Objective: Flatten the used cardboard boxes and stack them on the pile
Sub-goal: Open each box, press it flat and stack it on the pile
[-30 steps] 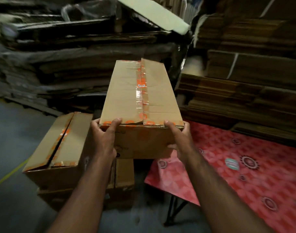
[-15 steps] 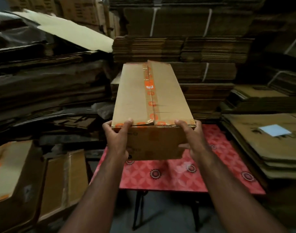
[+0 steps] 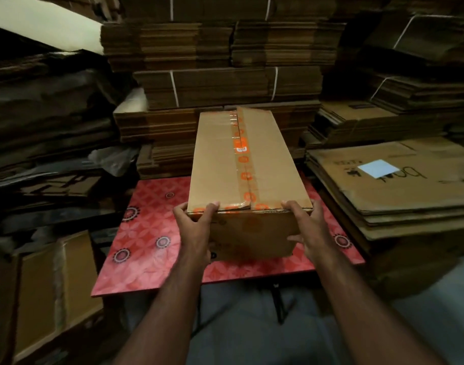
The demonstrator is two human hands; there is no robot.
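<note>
Box (image 3: 248, 164), long and taped shut (orange-printed tape down its seam), sits between the two hands over the red table (image 3: 146, 233). Left hand (image 3: 195, 233) and right hand (image 3: 308, 229) grip its near end, fingers curled over the top edge. Flattened cardboard (image 3: 399, 185) lies stacked right of the right fingers.

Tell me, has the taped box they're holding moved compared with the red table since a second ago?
Yes. The taped box, gripped by the left hand and right hand, has swung from left of the red table to directly over it.
</note>
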